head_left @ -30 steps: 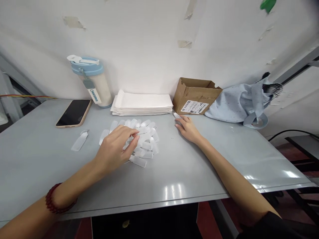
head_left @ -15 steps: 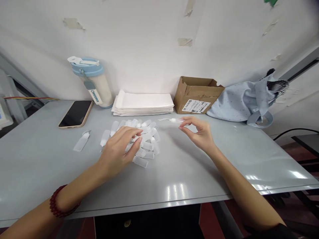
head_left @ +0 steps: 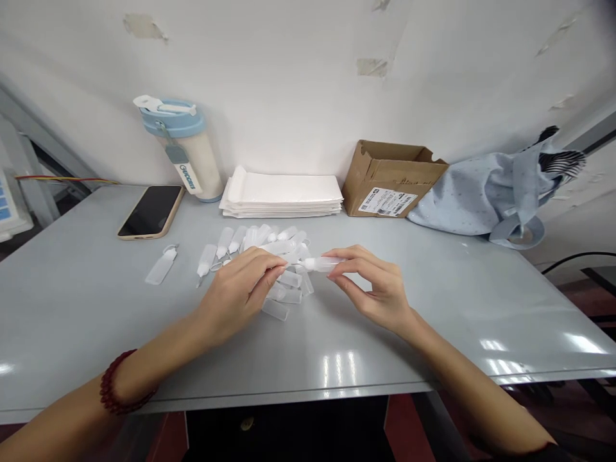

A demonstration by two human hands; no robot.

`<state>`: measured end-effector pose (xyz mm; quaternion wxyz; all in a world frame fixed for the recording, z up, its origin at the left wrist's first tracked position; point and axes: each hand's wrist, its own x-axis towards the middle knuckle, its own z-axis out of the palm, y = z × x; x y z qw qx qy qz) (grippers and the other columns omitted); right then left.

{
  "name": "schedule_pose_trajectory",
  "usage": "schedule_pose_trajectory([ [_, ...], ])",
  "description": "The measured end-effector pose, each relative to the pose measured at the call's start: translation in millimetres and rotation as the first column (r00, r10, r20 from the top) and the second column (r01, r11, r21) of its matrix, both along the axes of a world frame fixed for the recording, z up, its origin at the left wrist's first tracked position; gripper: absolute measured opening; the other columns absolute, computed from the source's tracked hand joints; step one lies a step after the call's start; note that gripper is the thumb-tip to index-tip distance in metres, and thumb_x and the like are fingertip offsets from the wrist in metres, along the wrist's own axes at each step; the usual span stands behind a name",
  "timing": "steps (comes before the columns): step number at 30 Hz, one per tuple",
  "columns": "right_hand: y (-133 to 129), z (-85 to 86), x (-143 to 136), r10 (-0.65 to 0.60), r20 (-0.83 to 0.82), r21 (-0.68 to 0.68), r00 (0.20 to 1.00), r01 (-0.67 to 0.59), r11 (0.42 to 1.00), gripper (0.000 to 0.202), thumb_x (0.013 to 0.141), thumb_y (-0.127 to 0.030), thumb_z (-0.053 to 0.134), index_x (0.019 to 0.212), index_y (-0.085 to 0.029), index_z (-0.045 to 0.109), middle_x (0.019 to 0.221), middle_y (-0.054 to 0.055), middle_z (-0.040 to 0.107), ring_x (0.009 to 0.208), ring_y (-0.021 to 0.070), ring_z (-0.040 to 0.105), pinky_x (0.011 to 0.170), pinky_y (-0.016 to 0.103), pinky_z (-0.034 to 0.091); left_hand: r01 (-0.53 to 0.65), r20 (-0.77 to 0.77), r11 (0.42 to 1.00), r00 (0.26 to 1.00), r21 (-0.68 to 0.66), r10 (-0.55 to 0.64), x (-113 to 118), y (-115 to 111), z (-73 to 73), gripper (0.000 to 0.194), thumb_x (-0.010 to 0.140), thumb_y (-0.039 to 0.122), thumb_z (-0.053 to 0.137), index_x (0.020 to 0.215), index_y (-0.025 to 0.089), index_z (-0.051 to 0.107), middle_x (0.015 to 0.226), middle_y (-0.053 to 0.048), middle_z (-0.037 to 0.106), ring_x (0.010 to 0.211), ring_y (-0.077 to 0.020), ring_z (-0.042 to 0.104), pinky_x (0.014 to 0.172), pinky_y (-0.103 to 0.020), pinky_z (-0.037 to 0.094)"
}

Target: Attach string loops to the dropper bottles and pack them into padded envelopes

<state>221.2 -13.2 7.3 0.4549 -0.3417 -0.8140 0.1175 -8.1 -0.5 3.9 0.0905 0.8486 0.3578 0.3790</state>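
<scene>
Between the fingertips of my right hand (head_left: 373, 279) lies a small translucent squeeze bottle (head_left: 321, 264), held level with its white nozzle end pointing left. My left hand (head_left: 245, 282) is closed in a pinch at the thin tip of that bottle; the fingers hide the very end. Below and behind my left hand spreads a pile of similar squeeze bottles (head_left: 290, 278), several partly covered by the hand. One more bottle (head_left: 162, 265) lies apart on the left, its thin tip and cap loop toward the back.
On the grey table (head_left: 337, 359), a phone (head_left: 151, 212) and a blue-lidded tumbler (head_left: 195, 157) stand at the back left. A stack of white padded envelopes (head_left: 283, 192), an open cardboard box (head_left: 392, 183) and a light blue cloth bag (head_left: 474, 192) line the wall.
My right hand has brought its bottle left and nearer to me. My left hand's fingertips have closed onto the bottle's tip. The view has shifted slightly.
</scene>
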Motion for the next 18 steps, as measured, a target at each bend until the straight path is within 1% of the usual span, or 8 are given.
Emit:
schedule_pose_trajectory([
  [5, -5.3, 1.1, -4.3, 0.042, -0.032, 0.028, 0.999, -0.041, 0.999, 0.017, 0.086, -0.009, 0.052, 0.086, -0.022, 0.063, 0.1, 0.008, 0.069, 0.08, 0.0192, 0.064, 0.068, 0.036, 0.053, 0.008, 0.073, 1.0, 0.997, -0.022, -0.006, 0.7, -1.7, -1.9, 0.014, 0.091, 0.016, 0.048, 0.092, 0.019, 0.061, 0.082, -0.002, 0.066, 0.07, -0.0126, 0.059, 0.06, -0.024, 0.046],
  [12, -5.5, -0.5, -5.0, 0.03, -0.005, 0.059, 1.0, -0.03, 0.998, 0.019, 0.086, -0.005, 0.05, 0.088, -0.02, 0.062, 0.1, 0.01, 0.068, 0.081, 0.0191, 0.062, 0.068, 0.037, 0.053, -0.031, 0.048, 0.994, 0.998, -0.101, 0.036, -0.3, -4.4, 0.4, 0.014, 0.091, 0.018, 0.049, 0.092, 0.019, 0.062, 0.083, -0.002, 0.067, 0.068, -0.0112, 0.059, 0.058, -0.022, 0.045],
  [18, -5.8, -0.1, -5.2, 0.037, -0.004, 0.072, 0.999, -0.036, 0.997, 0.019, 0.086, -0.006, 0.05, 0.088, -0.02, 0.062, 0.099, 0.009, 0.068, 0.082, 0.019, 0.062, 0.068, 0.036, 0.054, -0.031, 0.049, 0.992, 0.998, -0.119, 0.037, -0.1, -3.9, 0.3, 0.014, 0.091, 0.019, 0.049, 0.092, 0.019, 0.063, 0.083, -0.002, 0.067, 0.07, -0.0114, 0.06, 0.059, -0.022, 0.046],
])
